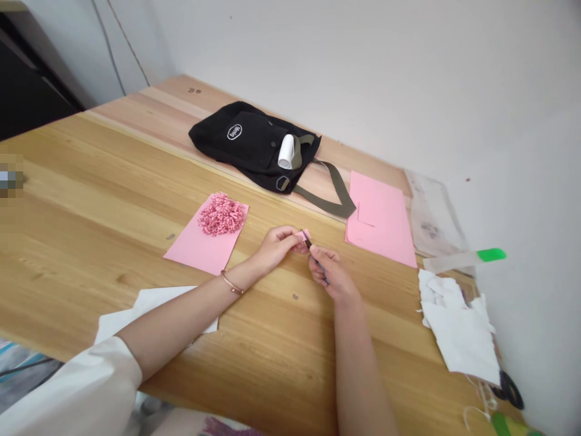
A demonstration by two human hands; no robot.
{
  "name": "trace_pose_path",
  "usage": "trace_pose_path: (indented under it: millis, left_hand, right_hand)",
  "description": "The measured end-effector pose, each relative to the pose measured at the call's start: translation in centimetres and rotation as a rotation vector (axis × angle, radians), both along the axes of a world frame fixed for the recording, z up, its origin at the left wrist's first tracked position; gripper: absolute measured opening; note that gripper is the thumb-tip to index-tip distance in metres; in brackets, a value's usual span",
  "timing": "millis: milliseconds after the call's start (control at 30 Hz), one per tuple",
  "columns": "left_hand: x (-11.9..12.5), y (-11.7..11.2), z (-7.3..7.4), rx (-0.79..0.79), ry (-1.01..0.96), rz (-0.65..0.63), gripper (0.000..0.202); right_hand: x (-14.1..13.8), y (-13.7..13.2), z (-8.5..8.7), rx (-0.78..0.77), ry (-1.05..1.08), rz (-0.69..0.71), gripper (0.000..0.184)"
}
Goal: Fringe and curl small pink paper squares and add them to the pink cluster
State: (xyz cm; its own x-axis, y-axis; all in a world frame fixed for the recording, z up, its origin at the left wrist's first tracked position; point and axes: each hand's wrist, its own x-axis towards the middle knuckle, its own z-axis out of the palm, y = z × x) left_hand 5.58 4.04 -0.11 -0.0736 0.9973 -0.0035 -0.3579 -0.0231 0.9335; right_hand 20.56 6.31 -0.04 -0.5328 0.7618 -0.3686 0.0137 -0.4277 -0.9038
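Over the middle of the wooden table, my left hand (279,245) pinches a small piece of pink paper (302,235) between thumb and fingers. My right hand (331,270) is closed around a slim pair of scissors (308,243) with dark blades and a bluish lower end. The blades touch the pink piece close to my left fingertips. Most of the scissors' handle is hidden in my right palm. Left of my hands, a bunch of pink curled paper bits (221,215) lies on a pink sheet (206,251).
A black bag (254,142) with a white cylinder (286,151) on it lies at the back. Pink sheets (385,221) sit right of its strap. Torn white paper (463,339), a green-tipped strip (491,255) and black-handled scissors (511,390) lie along the right edge.
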Motion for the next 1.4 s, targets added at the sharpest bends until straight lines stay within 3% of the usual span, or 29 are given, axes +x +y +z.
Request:
trace_pose_path:
  millis: [367, 600, 1400]
  left_hand:
    - [0.02, 0.03, -0.21, -0.052, -0.018, 0.018, 0.017]
    - [0.07, 0.11, -0.22, -0.086, 0.031, 0.102, 0.018]
    - [0.16, 0.1, -0.16, -0.032, 0.044, 0.019, 0.022]
  right_hand:
    - [-0.11, -0.04, 0.25, -0.022, 0.014, 0.007, 0.034]
    - [-0.28, -0.06, 0.59, -0.05, 0.006, -0.017, 0.037]
    - [-0.24, -0.05, 0.28, -0.048, 0.002, -0.011, 0.035]
